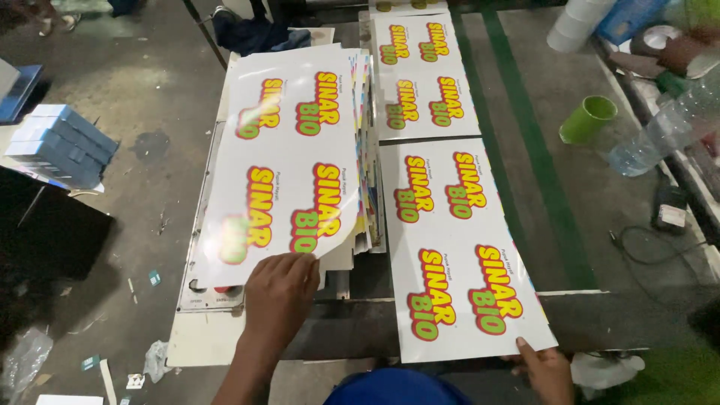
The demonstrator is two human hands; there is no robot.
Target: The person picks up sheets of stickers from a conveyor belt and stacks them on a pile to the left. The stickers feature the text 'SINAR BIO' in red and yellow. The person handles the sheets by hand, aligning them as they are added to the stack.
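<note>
We press our left hand [279, 289] flat, fingers spread, on the stack of glossy sheets [289, 157] at ten o'clock, steadying it, while our right hand [546, 365] pinches a loose sheet [457, 247] at four o'clock on the counter [600, 319].

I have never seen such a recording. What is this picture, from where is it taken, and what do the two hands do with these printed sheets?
There is no machine here: a person works with two bare hands, and the single picture comes from a camera on that person's head, looking down.

The left hand presses on the near edge of the top sheet of a stack of glossy printed sheets, white with yellow, red and green lettering. This sheet is bent slightly upward. The right hand holds the near corner of a single printed sheet that lies flat on the dark worktable. More such sheets lie further back.

On the right are a green cup and a clear plastic bottle. On the floor at the left stand stacked blue boxes.
</note>
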